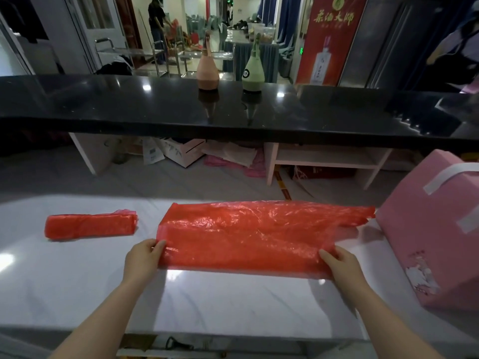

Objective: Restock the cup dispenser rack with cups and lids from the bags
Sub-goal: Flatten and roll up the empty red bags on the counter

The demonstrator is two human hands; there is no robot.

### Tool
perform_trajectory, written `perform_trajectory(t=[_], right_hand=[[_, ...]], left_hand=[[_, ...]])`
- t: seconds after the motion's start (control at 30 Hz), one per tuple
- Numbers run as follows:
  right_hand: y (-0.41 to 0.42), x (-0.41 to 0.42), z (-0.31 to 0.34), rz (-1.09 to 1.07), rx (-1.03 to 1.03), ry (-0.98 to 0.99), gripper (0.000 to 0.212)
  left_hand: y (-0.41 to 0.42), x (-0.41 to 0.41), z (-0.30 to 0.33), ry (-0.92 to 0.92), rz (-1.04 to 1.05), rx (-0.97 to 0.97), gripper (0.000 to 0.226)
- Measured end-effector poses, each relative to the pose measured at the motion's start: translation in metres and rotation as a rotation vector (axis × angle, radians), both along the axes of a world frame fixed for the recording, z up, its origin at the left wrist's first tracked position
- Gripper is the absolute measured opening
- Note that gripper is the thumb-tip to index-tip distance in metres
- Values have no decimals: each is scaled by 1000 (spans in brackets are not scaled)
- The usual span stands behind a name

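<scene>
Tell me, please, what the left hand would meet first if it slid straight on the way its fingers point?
Probably the spread red plastic bag: the left hand already pinches its near left corner, fingers pointing up and rightward across it.

- Red bag: thin translucent plastic film, finely crinkled, glossy where light strikes it.
- Folded red bag: the same thin red plastic, layered and therefore more opaque, with a soft sheen.
- White worktop: smooth, polished, marble-like surface with faint grey veining and bright reflections.
- Black counter: smooth, highly glossy dark slab, mirroring ceiling lights and bottles.
- Pink box: matt card or paper finish, with a white strap-like band.
- Brown bottle and green bottle: matt wrapped bodies; material cannot be told.
- Trolleys: shiny metal tubing.
</scene>
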State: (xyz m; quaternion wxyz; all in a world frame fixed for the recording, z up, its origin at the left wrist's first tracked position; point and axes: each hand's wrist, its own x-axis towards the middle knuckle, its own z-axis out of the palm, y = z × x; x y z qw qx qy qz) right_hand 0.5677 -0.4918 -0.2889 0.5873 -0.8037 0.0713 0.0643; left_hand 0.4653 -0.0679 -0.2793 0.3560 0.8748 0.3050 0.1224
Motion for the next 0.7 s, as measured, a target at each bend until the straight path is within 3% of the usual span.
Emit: perform_trajectory(t=[0.23,0.4,0.57,0.63,0.7], right_hand=[[3,-2,-2,-132,-210,-79,41],[13,3,-5,-134,-378,-84,20],[14,2,-6,-144,-379,-97,19],[15,-1,-3,-121,-339,-79,22],[16,-6,3,-112,-259,-64,26]], left_hand=[[-5,-5,-12,11,126,138,20],[5,-18,-16,17,168,215,29],[24,-33,-25,219,244,374,24],[23,-33,-23,173,246,332,20],[15,-25,-13,15,270,288,16]])
